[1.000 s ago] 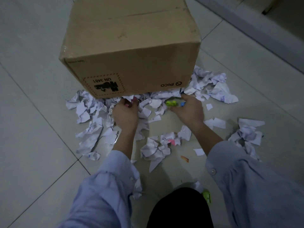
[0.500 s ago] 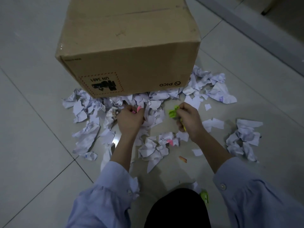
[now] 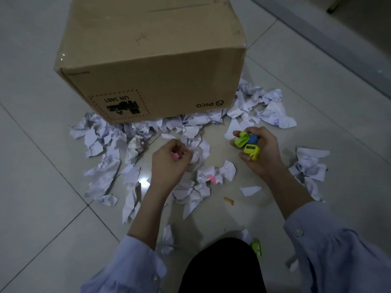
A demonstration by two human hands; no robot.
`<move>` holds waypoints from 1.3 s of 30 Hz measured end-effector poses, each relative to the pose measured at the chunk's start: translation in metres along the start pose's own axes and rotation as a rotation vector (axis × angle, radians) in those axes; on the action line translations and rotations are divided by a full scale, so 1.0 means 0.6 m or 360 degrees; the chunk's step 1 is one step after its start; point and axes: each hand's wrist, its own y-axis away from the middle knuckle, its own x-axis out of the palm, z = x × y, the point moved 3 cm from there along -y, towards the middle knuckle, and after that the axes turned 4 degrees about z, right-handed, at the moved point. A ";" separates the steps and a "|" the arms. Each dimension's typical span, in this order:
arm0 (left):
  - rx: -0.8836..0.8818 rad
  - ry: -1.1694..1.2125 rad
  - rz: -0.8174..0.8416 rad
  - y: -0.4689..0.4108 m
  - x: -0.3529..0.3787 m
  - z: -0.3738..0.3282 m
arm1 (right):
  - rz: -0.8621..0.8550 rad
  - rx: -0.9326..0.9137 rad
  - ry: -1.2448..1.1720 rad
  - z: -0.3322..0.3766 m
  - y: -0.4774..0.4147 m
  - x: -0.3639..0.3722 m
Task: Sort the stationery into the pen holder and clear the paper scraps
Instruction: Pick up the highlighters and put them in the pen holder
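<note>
Crumpled white paper scraps lie scattered on the tiled floor in front of a cardboard box. My right hand is turned palm up and holds a bunch of small sharpeners, green, yellow-green and blue. My left hand is curled, with a small pink item pinched in its fingers, above the scraps. Another pink piece shows among the scraps between my hands. A small orange bit lies on the bare tile. A green stationery piece lies close to my knee. No pen holder is in sight.
A large cardboard box stands on the floor just beyond the scraps. More crumpled paper sits to the right of my right arm. My dark knee fills the bottom middle. A grey ledge runs along the upper right.
Both hands have drawn back from the foot of the box toward me. My right hand has turned palm up, showing the sharpeners. My left hand came away with the pink item.
</note>
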 end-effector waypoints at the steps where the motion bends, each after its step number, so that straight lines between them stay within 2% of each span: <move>1: 0.0084 -0.0051 0.0152 0.003 0.006 -0.006 | -0.0016 0.0011 0.0030 0.001 -0.004 0.001; 4: 0.0242 -0.0314 0.0627 0.015 0.033 -0.018 | -0.0169 -0.0034 0.0328 0.004 -0.017 0.007; 7: 0.0241 -0.0522 0.0858 0.026 0.061 -0.015 | -0.0275 -0.0050 0.0891 0.005 -0.027 0.024; 9: 0.0238 -0.0474 0.0808 0.028 0.068 -0.020 | -0.0239 -0.0023 0.1094 0.004 -0.032 0.040; 12: 0.0112 -0.0271 0.0471 0.006 0.052 -0.032 | -0.0242 -0.0051 0.1194 0.015 -0.042 0.062; 15: -0.0104 0.0043 0.0099 -0.040 0.019 -0.042 | -0.0354 -0.0124 0.1154 0.026 -0.055 0.068; 17: -0.0251 0.0214 0.0025 -0.074 0.009 -0.043 | -0.0487 -0.0248 0.1192 0.032 -0.061 0.063; 20: -0.0520 0.0450 0.0057 -0.107 0.005 -0.043 | -0.0560 -0.0428 0.1344 0.036 -0.068 0.053; 25: -0.0795 0.0989 0.0129 -0.131 0.011 -0.043 | -0.0441 -0.0485 0.1787 0.038 -0.085 0.046; 27: -0.0771 0.1127 0.0165 -0.132 0.016 -0.046 | -0.0410 -0.0481 0.1922 0.038 -0.088 0.050; 30: -0.0583 0.1289 0.0186 -0.140 0.017 -0.060 | -0.0364 -0.0498 0.1921 0.038 -0.086 0.057; 34: -0.0372 0.1350 0.0170 -0.168 0.006 -0.084 | -0.0352 -0.0503 0.2008 0.035 -0.086 0.056; 39: -0.0441 0.1315 0.0256 -0.191 0.007 -0.112 | -0.0868 -0.0719 0.1976 0.049 -0.076 0.051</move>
